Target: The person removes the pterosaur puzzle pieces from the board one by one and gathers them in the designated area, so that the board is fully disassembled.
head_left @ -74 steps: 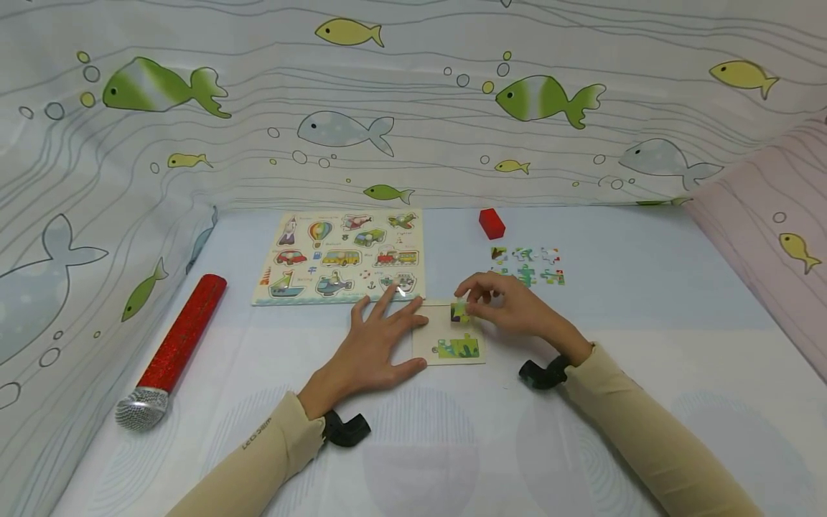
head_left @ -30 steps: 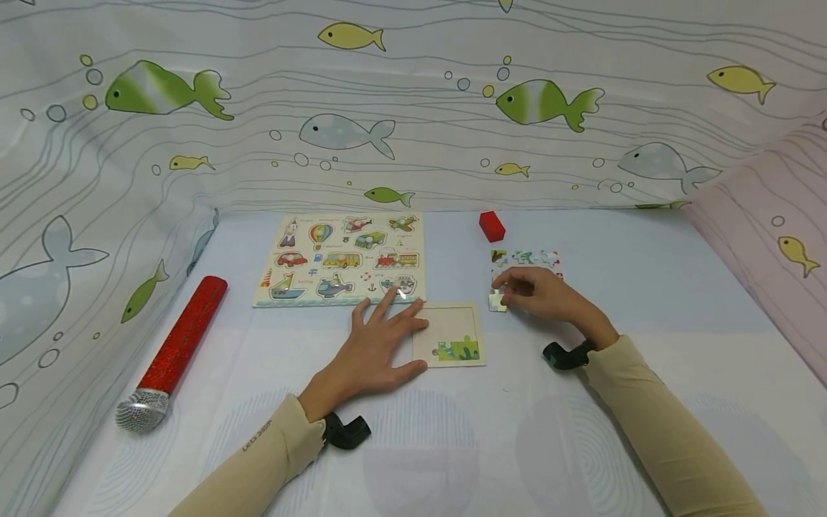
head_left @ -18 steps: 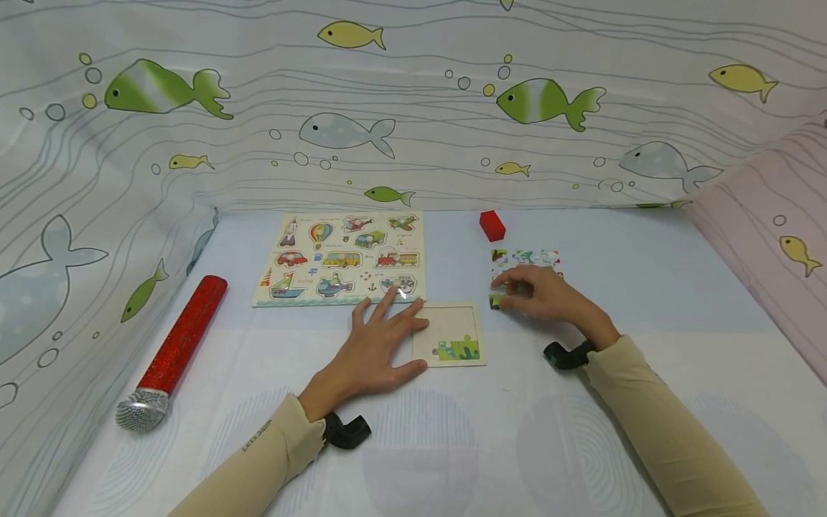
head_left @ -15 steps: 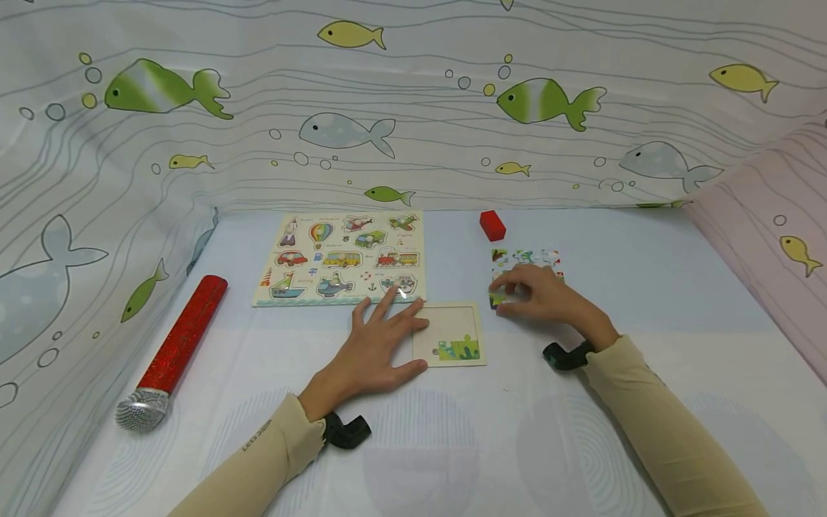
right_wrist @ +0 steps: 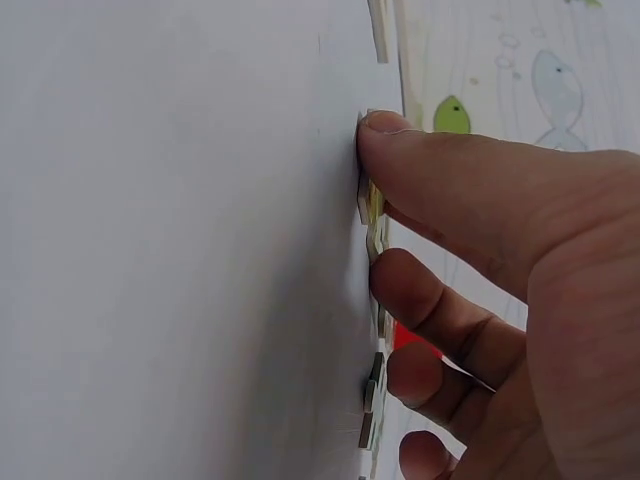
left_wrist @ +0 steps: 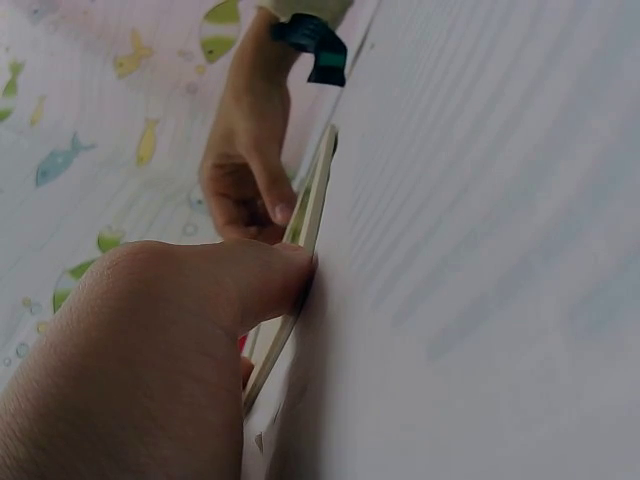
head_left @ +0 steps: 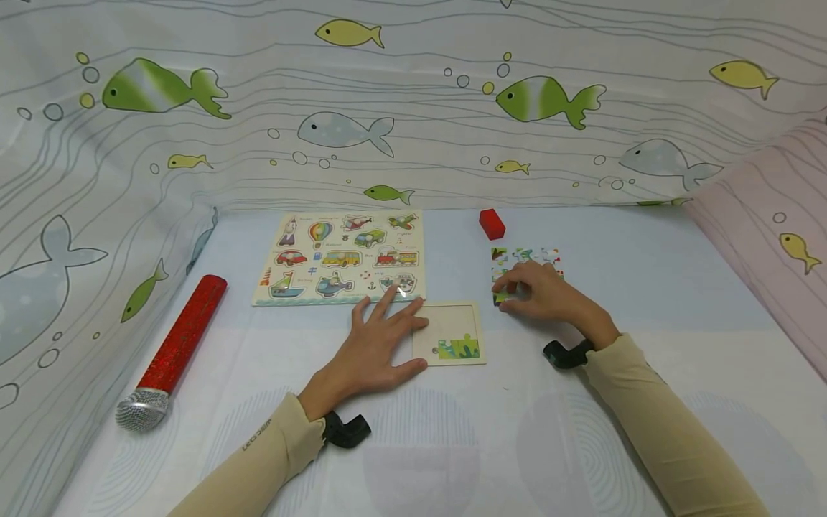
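Note:
My left hand (head_left: 371,350) lies with spread fingers, fingertips and thumb resting on the left side of a small wooden puzzle tray (head_left: 444,316). Joined green jigsaw pieces (head_left: 460,349) lie in the tray's lower right. To the right of the tray, my right hand (head_left: 545,293) pinches a green and dark jigsaw piece (head_left: 500,296) at the table between thumb and curled fingers. In the right wrist view the thumb presses against that piece's edge (right_wrist: 366,195). Other loose jigsaw pieces (head_left: 525,255) lie in rows just beyond, partly hidden by this hand.
A wooden vehicle puzzle board (head_left: 339,258) lies behind the left hand, close to the tray. A red block (head_left: 492,224) stands beyond the loose pieces. At the far left lies a red toy microphone (head_left: 174,348). Fish-patterned cloth (head_left: 426,93) rises behind and at the sides.
My right hand has carried the jigsaw piece from the tray to the right and down beside the loose pieces. It has turned from pale to green side, then shifted slightly. My left hand stays put.

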The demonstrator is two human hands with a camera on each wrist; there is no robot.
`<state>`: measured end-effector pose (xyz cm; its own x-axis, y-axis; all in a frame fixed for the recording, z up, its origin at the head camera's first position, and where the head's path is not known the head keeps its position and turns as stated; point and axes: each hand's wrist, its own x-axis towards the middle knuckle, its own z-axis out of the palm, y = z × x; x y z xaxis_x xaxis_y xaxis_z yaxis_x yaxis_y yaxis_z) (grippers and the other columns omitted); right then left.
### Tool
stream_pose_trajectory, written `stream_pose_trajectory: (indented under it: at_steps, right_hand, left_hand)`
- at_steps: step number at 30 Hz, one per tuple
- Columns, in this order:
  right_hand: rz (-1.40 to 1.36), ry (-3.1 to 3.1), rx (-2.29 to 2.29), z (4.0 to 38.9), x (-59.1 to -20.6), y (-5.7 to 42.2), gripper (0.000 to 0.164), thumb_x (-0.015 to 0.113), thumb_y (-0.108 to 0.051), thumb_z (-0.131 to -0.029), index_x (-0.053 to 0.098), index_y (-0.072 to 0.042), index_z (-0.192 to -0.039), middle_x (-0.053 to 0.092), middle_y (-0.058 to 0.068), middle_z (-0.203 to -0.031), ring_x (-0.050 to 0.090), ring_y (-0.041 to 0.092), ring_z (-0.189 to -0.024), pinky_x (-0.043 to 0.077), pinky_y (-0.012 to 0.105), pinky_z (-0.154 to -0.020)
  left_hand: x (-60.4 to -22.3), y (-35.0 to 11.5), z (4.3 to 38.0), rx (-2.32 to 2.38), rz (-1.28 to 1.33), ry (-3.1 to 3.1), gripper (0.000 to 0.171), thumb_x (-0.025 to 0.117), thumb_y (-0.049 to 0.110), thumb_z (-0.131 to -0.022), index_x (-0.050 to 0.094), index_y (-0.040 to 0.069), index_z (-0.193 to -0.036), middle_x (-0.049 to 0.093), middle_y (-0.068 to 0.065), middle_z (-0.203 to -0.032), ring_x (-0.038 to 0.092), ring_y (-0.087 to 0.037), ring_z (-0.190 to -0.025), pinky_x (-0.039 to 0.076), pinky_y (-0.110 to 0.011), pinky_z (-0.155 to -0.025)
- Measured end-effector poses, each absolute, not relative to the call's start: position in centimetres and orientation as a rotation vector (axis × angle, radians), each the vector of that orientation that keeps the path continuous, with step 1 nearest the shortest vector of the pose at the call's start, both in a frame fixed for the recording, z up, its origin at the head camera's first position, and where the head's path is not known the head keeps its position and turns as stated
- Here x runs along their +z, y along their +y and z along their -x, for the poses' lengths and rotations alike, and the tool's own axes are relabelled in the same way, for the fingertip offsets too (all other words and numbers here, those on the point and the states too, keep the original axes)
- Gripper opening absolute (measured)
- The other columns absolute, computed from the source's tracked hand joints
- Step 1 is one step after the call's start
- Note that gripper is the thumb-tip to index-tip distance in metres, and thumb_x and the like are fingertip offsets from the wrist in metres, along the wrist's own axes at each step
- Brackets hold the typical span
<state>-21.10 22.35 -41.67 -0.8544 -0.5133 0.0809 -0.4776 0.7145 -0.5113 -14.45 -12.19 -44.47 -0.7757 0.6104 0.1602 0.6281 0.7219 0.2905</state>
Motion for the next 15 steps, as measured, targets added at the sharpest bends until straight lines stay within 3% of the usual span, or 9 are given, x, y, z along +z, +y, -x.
stream_pose_trajectory:
  at_steps: [15]
  right_hand:
    - [0.871,2.876,-0.849,21.03,-41.6,22.41,0.029,0.083,-0.019,-0.084,0.077,-0.016,-0.113,0.069,-0.001,-0.094,0.057,0.017,-0.09,0.032,0.036,-0.08]
  left_hand:
    - [-44.65,-12.2,14.59,-0.508,1.04,-2.843,0.062,0.058,0.061,-0.091,0.056,0.028,-0.144,0.035,0.003,-0.166,0.012,-0.035,-0.16,0.011,-0.07,-0.116]
